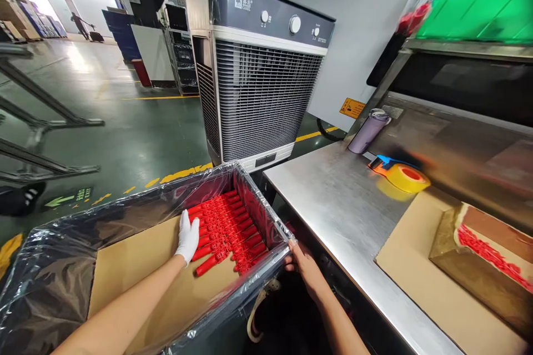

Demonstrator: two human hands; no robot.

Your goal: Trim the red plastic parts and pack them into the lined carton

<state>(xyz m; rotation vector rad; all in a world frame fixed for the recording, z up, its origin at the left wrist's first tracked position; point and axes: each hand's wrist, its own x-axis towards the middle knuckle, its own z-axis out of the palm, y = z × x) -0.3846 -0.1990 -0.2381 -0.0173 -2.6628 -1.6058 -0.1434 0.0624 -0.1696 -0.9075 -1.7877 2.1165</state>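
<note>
Rows of red plastic parts [225, 227], tube-shaped with knobbly ends, lie packed at the right end of a plastic-lined bin [266, 205]. Brown cardboard [137, 272] covers the bin's floor beneath them. My left hand [189, 237], in a white glove, rests flat against the left side of the rows, its fingers stretched and the thumb apart. Bare, my right hand [300, 259] grips the bin's near right corner, fingers curled over the rim and the clear plastic film there.
A steel workbench [325, 188] stands at the right, bearing a yellow tape roll [406, 177], a purple bottle [370, 130] and an open box [453, 249] of small red pieces. Behind the bin stands an air cooler [266, 94]. Far left, a person [80, 26] pulls something wheeled.
</note>
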